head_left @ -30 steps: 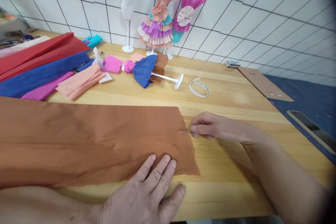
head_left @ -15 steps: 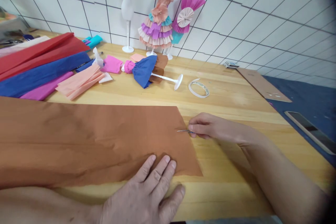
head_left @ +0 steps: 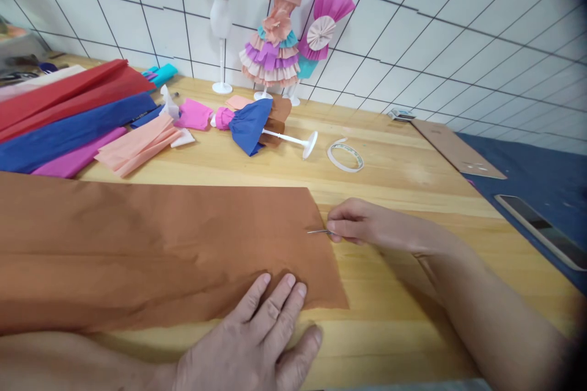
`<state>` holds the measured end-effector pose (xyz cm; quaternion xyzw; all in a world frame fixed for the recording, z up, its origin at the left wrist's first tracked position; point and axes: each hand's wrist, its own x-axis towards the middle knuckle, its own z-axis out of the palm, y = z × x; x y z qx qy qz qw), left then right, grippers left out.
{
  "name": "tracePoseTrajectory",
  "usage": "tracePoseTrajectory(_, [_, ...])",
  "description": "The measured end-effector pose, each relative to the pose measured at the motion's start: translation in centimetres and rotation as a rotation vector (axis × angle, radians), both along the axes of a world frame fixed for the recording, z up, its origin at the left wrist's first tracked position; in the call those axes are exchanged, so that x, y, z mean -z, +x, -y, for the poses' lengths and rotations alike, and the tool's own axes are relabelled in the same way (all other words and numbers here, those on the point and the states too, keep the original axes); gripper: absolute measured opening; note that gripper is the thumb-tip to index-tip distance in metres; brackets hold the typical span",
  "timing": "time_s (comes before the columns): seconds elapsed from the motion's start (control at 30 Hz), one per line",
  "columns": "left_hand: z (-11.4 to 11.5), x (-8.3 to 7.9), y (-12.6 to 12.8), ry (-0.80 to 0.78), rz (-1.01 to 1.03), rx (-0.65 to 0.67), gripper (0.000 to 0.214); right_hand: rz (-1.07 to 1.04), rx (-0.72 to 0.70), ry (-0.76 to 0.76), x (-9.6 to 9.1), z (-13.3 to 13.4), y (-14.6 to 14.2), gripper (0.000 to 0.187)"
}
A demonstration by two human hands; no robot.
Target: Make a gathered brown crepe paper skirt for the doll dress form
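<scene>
Currently, brown paper (head_left: 160, 232) lies near left on the bench (head_left: 398, 165). Left hand (head_left: 257, 336) spread over its near edge; weak pressure could allow slipping. Right hand (head_left: 351, 220) pinches thin blade (head_left: 316, 231) at right edge; tugging might tear.

1. The right hand (head_left: 351, 221) hid most of the thin metal tool (head_left: 317, 232); only its tip showed (what kind of tool, nobody could have told).
2. The brown paper (head_left: 160, 238) ran out past the left edge, and the left hand (head_left: 252, 333) covered part of its near border.
3. The bottom edge cut off that hand's lower side.
4. Print on the tape roll (head_left: 351, 148) was too small to read.
5. The red paper (head_left: 68, 98) left the frame leftward.
</scene>
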<state>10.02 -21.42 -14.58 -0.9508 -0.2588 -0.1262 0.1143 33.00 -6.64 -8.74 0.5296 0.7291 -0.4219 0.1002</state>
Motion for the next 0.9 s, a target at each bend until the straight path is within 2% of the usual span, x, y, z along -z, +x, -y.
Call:
tracePoseTrajectory(0.37, [-0.01, 0.01, -0.13, 0.020, 0.002, 0.012, 0.035, -0.013, 0.010, -0.033, 0.32, -0.38, 0.74, 0.045])
tracePoseTrajectory(0.57, [-0.04, 0.02, -0.02, 0.025, 0.045, -0.025, 0.030, 0.033, 0.033, -0.011, 0.19, -0.36, 0.75, 0.046])
tracePoseTrajectory(0.9, [0.00, 0.24, 0.09, 0.035, 0.079, -0.023, 0.030, -0.006, 0.000, -0.002, -0.06, -0.24, 0.23, 0.037])
